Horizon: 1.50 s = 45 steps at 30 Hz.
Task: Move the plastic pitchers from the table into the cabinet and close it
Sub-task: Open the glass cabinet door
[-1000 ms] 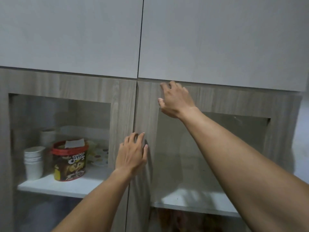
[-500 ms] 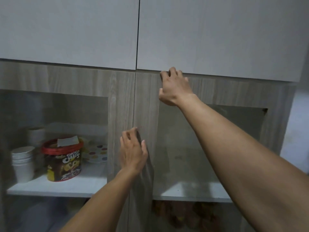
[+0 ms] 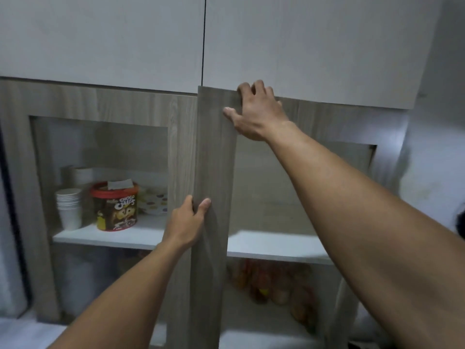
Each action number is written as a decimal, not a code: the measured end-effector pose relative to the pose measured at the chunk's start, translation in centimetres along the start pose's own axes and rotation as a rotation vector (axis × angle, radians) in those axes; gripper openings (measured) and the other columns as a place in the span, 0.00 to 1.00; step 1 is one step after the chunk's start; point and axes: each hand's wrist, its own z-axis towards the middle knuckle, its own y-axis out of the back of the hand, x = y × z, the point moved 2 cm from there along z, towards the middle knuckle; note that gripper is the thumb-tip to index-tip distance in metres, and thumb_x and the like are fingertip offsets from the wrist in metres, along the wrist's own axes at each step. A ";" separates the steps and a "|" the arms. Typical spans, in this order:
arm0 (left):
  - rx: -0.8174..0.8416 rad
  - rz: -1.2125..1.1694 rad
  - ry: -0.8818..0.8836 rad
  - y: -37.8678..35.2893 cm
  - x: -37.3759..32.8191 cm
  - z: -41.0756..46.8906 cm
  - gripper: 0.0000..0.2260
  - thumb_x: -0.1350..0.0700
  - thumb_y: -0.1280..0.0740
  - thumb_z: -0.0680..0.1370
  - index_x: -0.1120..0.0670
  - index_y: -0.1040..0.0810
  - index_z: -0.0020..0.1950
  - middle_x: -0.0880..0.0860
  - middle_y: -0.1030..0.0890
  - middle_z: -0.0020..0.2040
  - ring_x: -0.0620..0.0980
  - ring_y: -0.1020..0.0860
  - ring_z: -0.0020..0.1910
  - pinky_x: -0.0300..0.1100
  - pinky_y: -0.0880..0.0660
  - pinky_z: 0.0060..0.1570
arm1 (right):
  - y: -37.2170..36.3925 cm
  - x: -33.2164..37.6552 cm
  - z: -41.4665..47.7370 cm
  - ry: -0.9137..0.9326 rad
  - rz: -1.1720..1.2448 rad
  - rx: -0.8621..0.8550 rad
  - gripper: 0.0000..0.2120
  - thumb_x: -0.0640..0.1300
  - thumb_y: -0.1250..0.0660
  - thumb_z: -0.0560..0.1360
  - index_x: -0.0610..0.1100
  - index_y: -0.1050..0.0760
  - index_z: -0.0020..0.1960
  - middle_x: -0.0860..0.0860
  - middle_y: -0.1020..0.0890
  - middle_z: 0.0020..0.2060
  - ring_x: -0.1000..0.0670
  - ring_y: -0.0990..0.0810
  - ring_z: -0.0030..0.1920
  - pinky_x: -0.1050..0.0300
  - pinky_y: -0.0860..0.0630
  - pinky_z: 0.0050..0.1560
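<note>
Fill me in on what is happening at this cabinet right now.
A person is working the right-hand door of a wood-grain cabinet with both hands. The left hand grips the door's inner edge at mid height, and the right hand hooks its fingers over the door's top edge. The door stands slightly ajar, proud of the left door. Behind the glass, paper cups and a Choco Chips tub sit on a shelf. No pitchers are in view.

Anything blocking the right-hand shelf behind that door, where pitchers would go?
Nothing visible. The right door is part-open, left hand on its edge, right hand at its top. Behind its glass the shelf looks bare. No pitchers in view.
</note>
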 end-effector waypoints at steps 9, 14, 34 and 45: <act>-0.084 0.118 -0.180 2.1 -3.9 -10.0 0.21 0.36 0.43 0.79 0.53 0.30 0.42 0.53 0.21 0.33 0.53 0.22 0.32 0.56 0.22 0.34 | 7.6 0.6 -7.3 -0.028 0.106 -0.009 0.42 0.75 0.49 0.73 0.44 0.37 0.74 0.42 0.32 0.69 0.40 0.32 0.69 0.35 0.32 0.68; -0.107 0.133 -0.224 2.4 -6.4 -14.6 0.18 0.41 0.39 0.80 0.54 0.33 0.41 0.54 0.23 0.32 0.58 0.24 0.32 0.50 0.27 0.32 | 11.8 1.4 -11.7 -0.094 0.133 0.056 0.44 0.75 0.47 0.73 0.45 0.40 0.76 0.42 0.32 0.71 0.39 0.32 0.71 0.42 0.33 0.70; 0.264 0.082 -0.598 -3.8 -24.1 -34.9 0.13 0.42 0.37 0.77 0.51 0.28 0.49 0.50 0.22 0.36 0.47 0.25 0.32 0.40 0.29 0.30 | 31.6 -4.0 -31.9 -0.264 -0.221 0.052 0.42 0.57 0.34 0.77 0.53 0.56 0.81 0.41 0.31 0.72 0.38 0.30 0.70 0.39 0.31 0.69; 0.399 0.038 -0.720 -15.4 -35.5 -39.9 0.51 0.38 0.32 0.72 0.49 0.67 0.78 0.60 0.54 0.81 0.61 0.46 0.79 0.59 0.37 0.72 | 38.6 -15.2 -39.5 -0.301 -0.655 0.036 0.29 0.54 0.38 0.80 0.48 0.40 0.78 0.43 0.42 0.79 0.40 0.39 0.77 0.40 0.37 0.72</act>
